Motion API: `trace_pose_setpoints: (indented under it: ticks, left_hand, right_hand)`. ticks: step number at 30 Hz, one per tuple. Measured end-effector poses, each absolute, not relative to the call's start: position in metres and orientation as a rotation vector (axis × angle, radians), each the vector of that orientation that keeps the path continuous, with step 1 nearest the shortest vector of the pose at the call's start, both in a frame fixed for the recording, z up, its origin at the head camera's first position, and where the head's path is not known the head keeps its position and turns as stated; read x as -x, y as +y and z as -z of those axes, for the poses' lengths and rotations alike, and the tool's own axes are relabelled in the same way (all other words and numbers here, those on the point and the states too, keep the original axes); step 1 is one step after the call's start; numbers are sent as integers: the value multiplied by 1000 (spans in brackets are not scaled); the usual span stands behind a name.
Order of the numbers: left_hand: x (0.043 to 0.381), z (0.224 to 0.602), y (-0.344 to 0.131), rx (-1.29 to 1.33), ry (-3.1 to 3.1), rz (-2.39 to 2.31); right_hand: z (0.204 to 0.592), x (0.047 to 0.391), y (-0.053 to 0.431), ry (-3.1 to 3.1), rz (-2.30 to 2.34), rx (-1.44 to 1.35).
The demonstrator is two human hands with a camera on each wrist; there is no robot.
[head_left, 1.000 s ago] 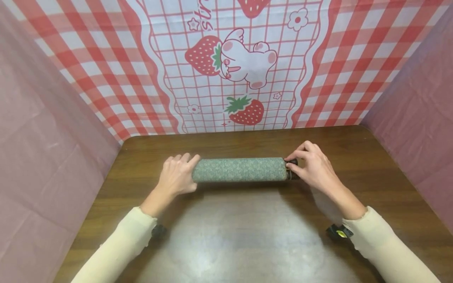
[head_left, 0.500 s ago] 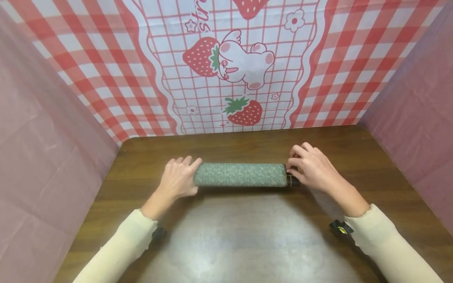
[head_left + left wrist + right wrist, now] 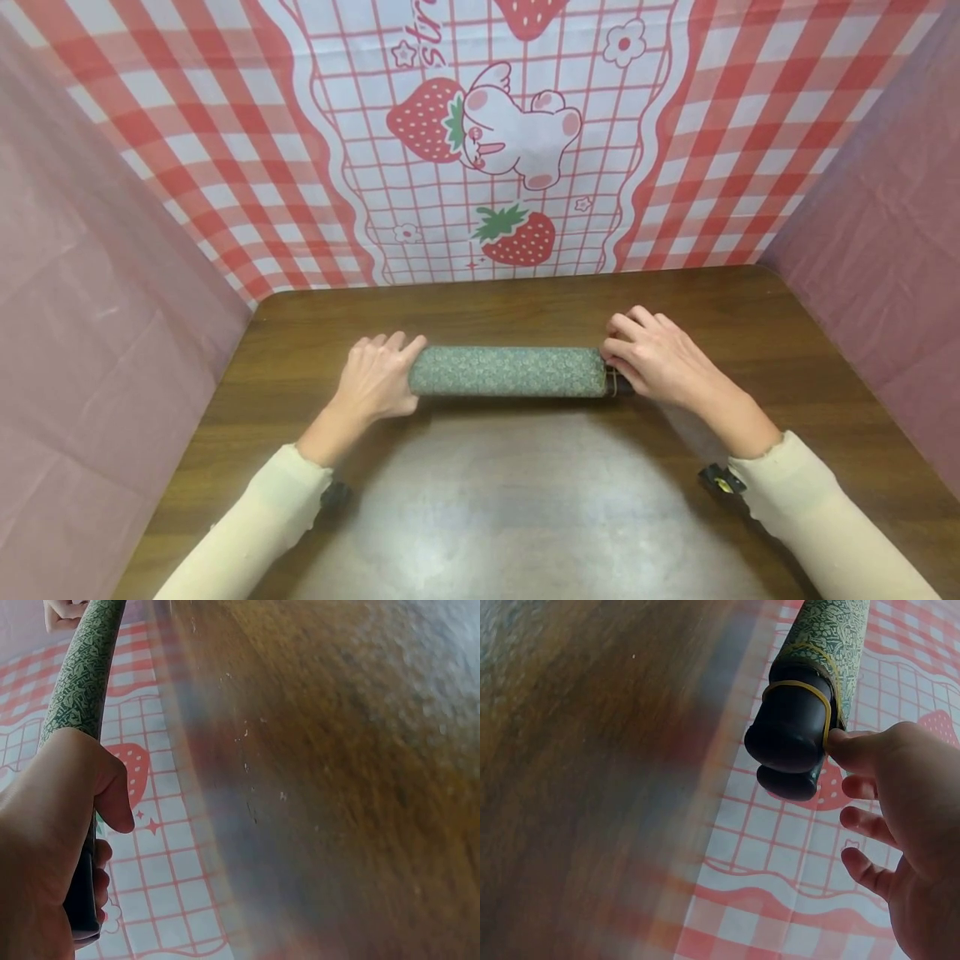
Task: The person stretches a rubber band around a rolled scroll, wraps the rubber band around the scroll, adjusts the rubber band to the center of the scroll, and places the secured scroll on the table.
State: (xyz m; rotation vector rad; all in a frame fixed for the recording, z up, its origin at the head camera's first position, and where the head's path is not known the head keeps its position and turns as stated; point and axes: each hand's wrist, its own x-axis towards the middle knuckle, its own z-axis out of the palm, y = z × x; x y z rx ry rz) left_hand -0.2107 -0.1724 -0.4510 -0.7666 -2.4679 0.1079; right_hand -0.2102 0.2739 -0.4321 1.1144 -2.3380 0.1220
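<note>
A rolled scroll [image 3: 510, 372] in green patterned cloth lies level across the middle of the head view. Its dark end knobs [image 3: 786, 733] show at the right end, one below the other. My left hand [image 3: 378, 379] holds the left end, fingers curled round a dark knob [image 3: 81, 896] in the left wrist view. At the opposite end, a yellow rubber band [image 3: 802, 688] loops over a knob and up onto the green cloth. My right hand [image 3: 656, 358] pinches this band at the knob's side. The thumb shows against it, the index fingertip is hidden, and the other fingers are loosely bent.
The scroll is over a brown wooden table [image 3: 480, 500] with a glossy reflection in front. A red-and-white strawberry cloth [image 3: 517, 150] hangs behind the table's far edge. Pink cloth walls [image 3: 97, 317] stand at both sides.
The scroll has come slightly nearer to me in the head view. The right fingers have moved a little down and left, closer to the scroll's end; the left hand keeps its hold.
</note>
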Motion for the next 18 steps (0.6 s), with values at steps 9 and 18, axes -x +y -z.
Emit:
trace_pose_setpoints:
  ticks: [9,18]
  left_hand:
    - [211,448,-175,768,-2470,-93]
    - [215,446,-182,803,-2447,-48]
  right_hand:
    - [432,211,273,-2344,-164,-1120]
    - [429,208,271,-2394,-343,-1021]
